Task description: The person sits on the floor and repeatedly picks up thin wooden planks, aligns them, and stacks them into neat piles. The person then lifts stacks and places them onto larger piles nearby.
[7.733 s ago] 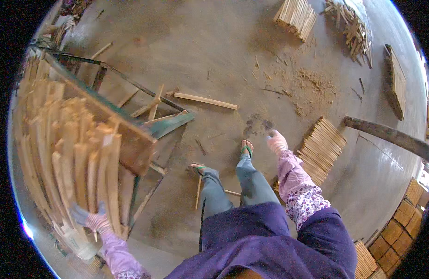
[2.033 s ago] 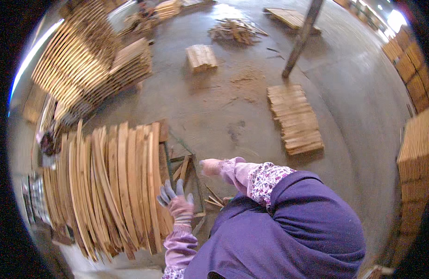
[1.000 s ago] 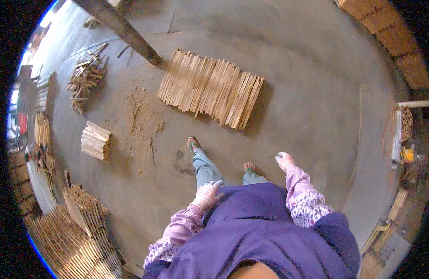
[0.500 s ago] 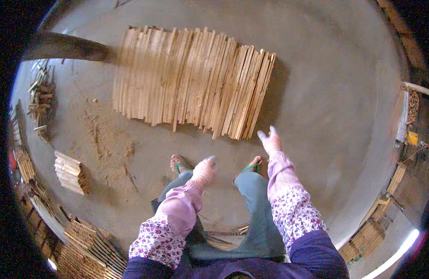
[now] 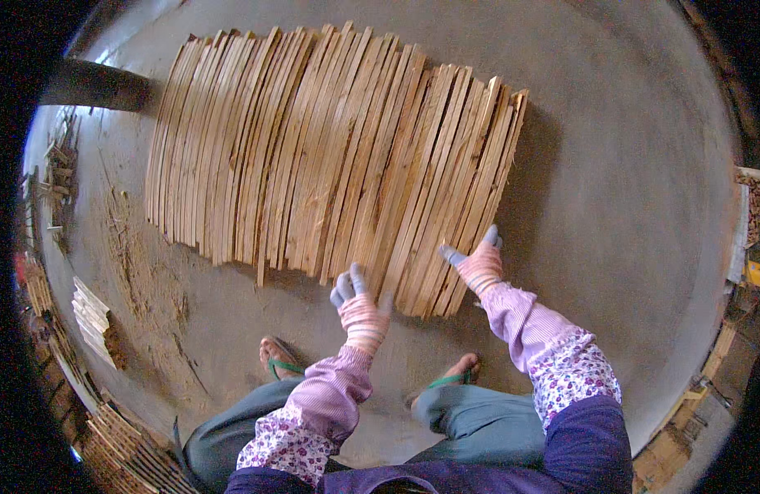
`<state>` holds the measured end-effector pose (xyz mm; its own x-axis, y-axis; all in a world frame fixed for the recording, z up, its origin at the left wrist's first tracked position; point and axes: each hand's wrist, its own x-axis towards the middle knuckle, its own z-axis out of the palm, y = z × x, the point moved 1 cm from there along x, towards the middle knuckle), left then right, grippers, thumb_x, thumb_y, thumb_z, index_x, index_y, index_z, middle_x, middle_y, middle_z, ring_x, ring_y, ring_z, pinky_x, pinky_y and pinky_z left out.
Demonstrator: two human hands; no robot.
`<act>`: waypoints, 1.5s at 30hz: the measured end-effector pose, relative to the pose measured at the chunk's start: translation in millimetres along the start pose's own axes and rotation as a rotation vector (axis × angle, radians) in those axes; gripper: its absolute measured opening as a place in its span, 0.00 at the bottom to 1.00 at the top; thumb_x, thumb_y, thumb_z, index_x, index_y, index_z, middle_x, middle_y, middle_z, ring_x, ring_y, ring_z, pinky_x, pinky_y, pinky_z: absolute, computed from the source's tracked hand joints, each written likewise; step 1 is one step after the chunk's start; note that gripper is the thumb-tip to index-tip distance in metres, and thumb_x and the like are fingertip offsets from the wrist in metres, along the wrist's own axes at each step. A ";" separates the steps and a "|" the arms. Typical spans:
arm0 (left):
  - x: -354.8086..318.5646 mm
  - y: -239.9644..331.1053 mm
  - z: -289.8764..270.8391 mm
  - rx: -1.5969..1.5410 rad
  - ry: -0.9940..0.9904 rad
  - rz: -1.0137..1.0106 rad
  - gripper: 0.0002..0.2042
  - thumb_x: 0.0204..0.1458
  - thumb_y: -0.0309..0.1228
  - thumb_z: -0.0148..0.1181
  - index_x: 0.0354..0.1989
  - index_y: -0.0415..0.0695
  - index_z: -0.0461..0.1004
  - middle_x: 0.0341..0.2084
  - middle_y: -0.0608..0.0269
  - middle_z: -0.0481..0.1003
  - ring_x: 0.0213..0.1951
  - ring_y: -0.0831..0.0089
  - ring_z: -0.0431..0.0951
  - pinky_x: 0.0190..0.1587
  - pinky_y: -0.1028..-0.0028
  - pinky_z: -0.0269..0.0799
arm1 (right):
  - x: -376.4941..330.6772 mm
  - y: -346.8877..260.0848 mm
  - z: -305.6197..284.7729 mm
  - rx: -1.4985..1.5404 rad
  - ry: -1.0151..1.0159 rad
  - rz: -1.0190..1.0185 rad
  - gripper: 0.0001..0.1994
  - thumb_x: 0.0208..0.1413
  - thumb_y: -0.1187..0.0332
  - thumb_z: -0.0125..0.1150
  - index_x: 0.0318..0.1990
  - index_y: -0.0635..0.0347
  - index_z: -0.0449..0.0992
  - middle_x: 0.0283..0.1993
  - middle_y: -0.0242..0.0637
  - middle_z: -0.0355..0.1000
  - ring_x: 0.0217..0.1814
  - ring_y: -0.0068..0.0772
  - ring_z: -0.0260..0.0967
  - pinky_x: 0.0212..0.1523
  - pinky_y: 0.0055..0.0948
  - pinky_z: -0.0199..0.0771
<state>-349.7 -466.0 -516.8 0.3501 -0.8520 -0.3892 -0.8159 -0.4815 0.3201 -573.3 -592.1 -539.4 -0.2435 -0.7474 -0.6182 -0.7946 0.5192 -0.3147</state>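
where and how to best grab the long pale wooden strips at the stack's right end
Probably by the near ends of the long pale wooden strips, coming from your side, with the pink-and-grey gloved right hand cupping their outer flank: those ends point toward you, and that flank lies exposed.

Slat row (image 5: 330, 156) lay on floor (image 5: 635, 214) ahead of both hands, left hand (image 5: 361, 309) and right hand (image 5: 479, 259) at its near edge toward the right end, post (image 5: 95, 85) left, debris (image 5: 137, 263) between row and smaller bundle (image 5: 94, 321).
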 end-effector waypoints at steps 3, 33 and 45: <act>-4.3 18.4 4.1 -0.073 -0.023 -0.132 0.49 0.43 0.47 0.70 0.71 0.43 0.49 0.60 0.42 0.56 0.58 0.43 0.58 0.62 0.51 0.58 | -7.0 13.0 -4.8 -0.020 -0.042 0.009 0.69 0.33 0.37 0.76 0.73 0.67 0.35 0.76 0.62 0.38 0.79 0.56 0.38 0.75 0.41 0.45; 78.8 60.8 -34.5 -0.361 -0.138 0.244 0.55 0.34 0.60 0.74 0.65 0.36 0.55 0.60 0.35 0.62 0.62 0.43 0.63 0.63 0.56 0.62 | -31.8 47.3 -8.1 0.239 0.499 -0.091 0.63 0.36 0.31 0.71 0.66 0.78 0.52 0.67 0.67 0.57 0.71 0.61 0.54 0.71 0.44 0.53; 204.4 -130.4 -194.2 -0.051 0.143 0.229 0.47 0.38 0.58 0.74 0.61 0.37 0.62 0.58 0.41 0.66 0.61 0.49 0.66 0.63 0.61 0.64 | -86.0 -214.5 85.1 0.203 0.156 -0.167 0.62 0.43 0.27 0.61 0.69 0.77 0.46 0.72 0.69 0.46 0.75 0.59 0.47 0.73 0.45 0.51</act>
<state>-82.4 -617.2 -470.3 0.2235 -0.9585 -0.1767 -0.8584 -0.2795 0.4301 -334.6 -603.9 -480.0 -0.2143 -0.8758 -0.4324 -0.7072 0.4445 -0.5498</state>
